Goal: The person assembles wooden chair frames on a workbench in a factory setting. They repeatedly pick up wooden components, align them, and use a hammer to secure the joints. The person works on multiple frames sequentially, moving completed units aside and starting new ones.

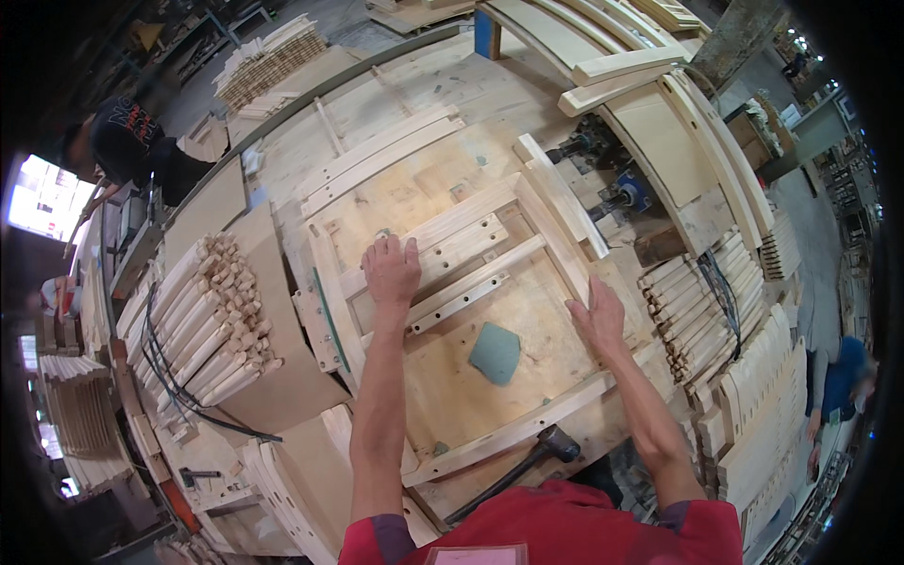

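A pale wooden frame lies on the workbench in front of me. My left hand is curled over its far crosspiece, near the left end. My right hand grips the frame's right side piece, thumb pointing away from me. Between the hands run a slat with dark holes and a thinner plain rail. Inside the frame lies a green piece of abrasive-looking sheet. A black-headed mallet rests by the near rail, close to my body.
Bundled wooden sticks lie left and right. Beyond the frame are loose slats. A machine with a blue part sits at the right, beside stacked curved wooden parts. Other people work at far left and far right.
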A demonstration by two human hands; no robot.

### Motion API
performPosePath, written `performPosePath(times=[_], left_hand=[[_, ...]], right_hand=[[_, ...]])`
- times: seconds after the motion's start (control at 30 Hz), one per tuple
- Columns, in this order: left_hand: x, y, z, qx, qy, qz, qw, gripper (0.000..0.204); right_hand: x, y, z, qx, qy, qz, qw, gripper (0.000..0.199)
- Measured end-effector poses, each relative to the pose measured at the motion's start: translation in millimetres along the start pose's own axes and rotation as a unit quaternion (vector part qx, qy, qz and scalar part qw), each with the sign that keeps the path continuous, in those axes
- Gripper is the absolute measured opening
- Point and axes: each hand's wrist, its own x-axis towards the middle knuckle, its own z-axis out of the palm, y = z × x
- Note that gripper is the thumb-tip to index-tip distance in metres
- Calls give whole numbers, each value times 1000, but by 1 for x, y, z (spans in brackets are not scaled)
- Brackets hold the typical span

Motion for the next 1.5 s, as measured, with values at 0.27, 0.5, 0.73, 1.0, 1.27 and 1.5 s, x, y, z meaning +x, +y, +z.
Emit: performPosePath(times=[0.27,0.5,0.73,1.0,1.27,1.5], left_hand=[[-145,138,-41,-46,-179,47,982,53],[-180,166,-55,-104,-303,-139,937,67],[-146,117,-87,-316,-196,-290,882,32],[21,-71,-155,24,37,-187,981,23],[46,-85,-99,131,-109,-113,979,12],[62,-100,-102,202,-189,-140,951,13]], right_hand=[[-6,11,2,-6,16,-25,1000,65],[-2,0,1,-4,31,-41,999,65],[8,20,-13,87,-66,3,994,66],[7,3,2,64,-36,23,997,65],[3,22,1,61,-15,22,998,61],[11,17,1,58,-21,35,998,62]])
